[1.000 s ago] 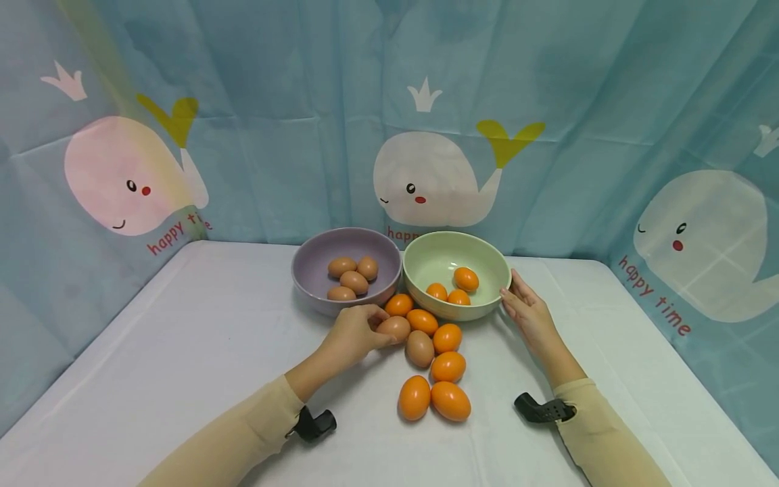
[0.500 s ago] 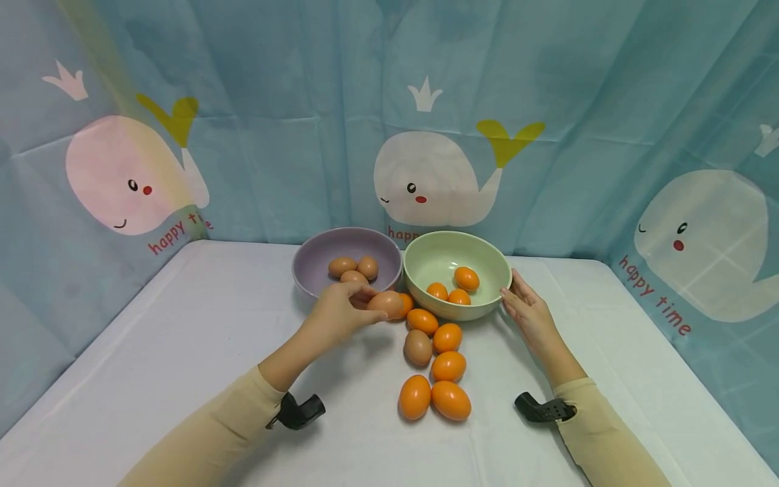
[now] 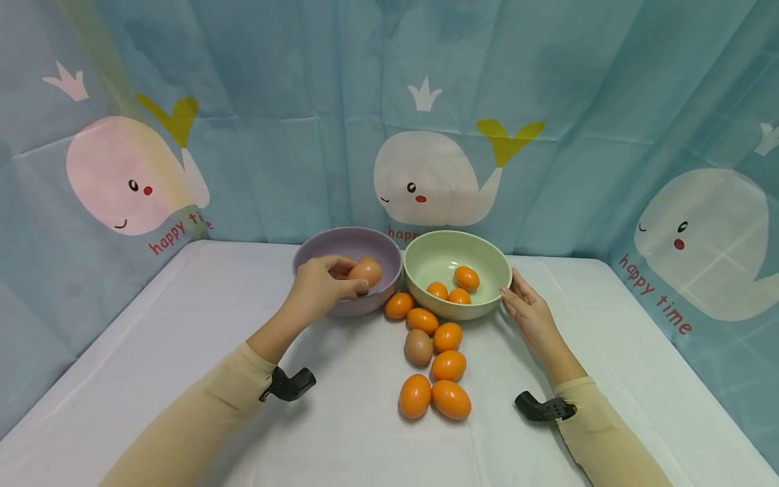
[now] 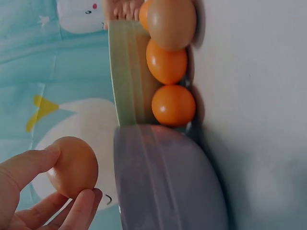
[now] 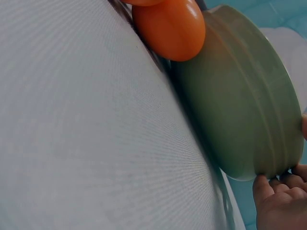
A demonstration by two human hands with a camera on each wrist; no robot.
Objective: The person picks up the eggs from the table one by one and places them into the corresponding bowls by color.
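My left hand pinches a brown egg between thumb and fingertips, above the purple bowl. In the left wrist view the pinched egg is level with the bowl's rim side, apart from its wall. Eggs inside the purple bowl are mostly hidden behind the hand. My right hand holds the right side of the green bowl, thumb near the rim and fingers against the outer wall. Orange eggs lie in the green bowl.
A brown egg lies on the white tablecloth among several orange eggs in front of the bowls. The two bowls stand side by side. A blue curtain with whale prints hangs behind the table.
My left hand has lifted the brown egg from the group on the table and carried it left and up over the purple bowl. The right hand stays at the green bowl.
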